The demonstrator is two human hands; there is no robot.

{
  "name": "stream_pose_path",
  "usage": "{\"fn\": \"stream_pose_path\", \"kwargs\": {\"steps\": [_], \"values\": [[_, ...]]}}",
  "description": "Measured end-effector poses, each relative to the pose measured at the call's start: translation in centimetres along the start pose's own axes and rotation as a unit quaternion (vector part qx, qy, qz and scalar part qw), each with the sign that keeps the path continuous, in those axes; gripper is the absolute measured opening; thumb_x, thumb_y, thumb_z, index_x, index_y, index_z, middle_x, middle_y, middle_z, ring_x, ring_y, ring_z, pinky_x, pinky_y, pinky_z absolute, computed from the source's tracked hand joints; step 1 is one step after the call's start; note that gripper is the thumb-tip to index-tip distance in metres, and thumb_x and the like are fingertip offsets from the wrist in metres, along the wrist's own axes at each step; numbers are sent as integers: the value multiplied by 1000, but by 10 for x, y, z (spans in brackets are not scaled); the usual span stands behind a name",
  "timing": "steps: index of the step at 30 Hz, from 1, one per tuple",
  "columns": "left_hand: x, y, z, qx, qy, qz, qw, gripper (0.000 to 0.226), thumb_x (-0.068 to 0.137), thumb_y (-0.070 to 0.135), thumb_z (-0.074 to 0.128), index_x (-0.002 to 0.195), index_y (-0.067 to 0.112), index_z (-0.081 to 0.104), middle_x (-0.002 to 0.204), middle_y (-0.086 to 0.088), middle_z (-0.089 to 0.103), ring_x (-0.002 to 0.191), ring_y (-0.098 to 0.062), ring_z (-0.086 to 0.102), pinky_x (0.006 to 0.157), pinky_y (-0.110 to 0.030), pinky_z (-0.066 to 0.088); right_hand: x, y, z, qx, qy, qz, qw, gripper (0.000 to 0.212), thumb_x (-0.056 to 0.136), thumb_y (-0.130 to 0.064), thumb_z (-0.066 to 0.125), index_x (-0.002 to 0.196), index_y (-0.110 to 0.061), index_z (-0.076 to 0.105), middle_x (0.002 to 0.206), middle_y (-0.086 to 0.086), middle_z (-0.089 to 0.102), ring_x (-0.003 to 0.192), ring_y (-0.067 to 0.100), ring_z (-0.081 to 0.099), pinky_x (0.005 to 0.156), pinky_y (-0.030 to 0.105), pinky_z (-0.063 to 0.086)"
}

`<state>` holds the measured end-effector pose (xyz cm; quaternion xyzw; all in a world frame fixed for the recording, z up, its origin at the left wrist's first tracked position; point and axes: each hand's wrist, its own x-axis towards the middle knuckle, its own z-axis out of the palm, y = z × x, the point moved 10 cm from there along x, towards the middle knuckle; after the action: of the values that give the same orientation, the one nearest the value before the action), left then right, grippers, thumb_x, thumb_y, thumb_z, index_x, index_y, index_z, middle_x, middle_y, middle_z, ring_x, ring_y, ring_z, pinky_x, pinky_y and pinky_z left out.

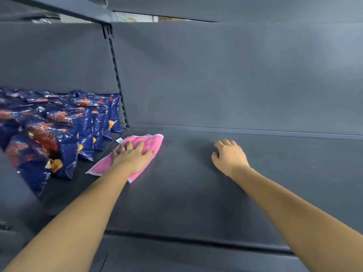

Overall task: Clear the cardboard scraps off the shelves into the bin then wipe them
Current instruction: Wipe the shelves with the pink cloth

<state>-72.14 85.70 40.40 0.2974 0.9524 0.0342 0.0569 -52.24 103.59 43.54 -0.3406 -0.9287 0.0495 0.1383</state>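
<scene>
Now my left hand (131, 156) presses the cloth (151, 143) flat-fingered. I should sweep the shelf (196, 193) in overlapping strokes, my empty, loosely curled right hand (229, 158) bracing.

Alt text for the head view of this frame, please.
The left hand presses a pink terry cloth flat on a dark grey metal shelf, beside a row of blue foil snack bags. The right hand rests loosely curled on the shelf, holding nothing.

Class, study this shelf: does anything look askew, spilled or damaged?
The blue snack bags on the left slump against one another instead of standing straight. Nothing looks spilled or torn; the left hand presses the pink cloth on the shelf.
</scene>
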Motion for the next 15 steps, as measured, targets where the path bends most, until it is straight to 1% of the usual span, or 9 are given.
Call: {"fn": "stream_pose_path", "kwargs": {"steps": [4,6,10,15], "values": [[-22,-17,1,0,1,-7,1000,58,95,48,14,148,28,3,158,-11,-2,145,-29,-1,117,-52,2,-5,-10,-3,-55,-3,-16,998,31,95,-18,34,119,-6,51,127,9,52,119,28,42,98,32,33],[-31,-26,2,-2,0,-12,1000,58,95,49,13,148,28,1,158,-10,-4,146,-29,-2,117,-52,1,-8,-20,-4,-63,-7,-31,998,30,95,-17,33,116,-7,51,126,10,52,119,29,42,99,32,32],[-53,-39,3,-2,4,-28,1000,59,95,49,15,148,28,1,158,-10,-3,146,-29,-2,117,-52,1,-20,-60,-3,-53,-13,-74,996,29,95,-19,34,116,-7,50,127,10,50,120,30,41,100,34,31],[-84,-52,7,2,-7,-62,998,60,94,51,15,148,27,1,158,-10,-3,145,-30,-3,116,-54,1,-45,-118,3,-4,-23,-135,991,31,96,-21,35,118,-7,50,129,11,49,122,30,41,102,35,30]]}}
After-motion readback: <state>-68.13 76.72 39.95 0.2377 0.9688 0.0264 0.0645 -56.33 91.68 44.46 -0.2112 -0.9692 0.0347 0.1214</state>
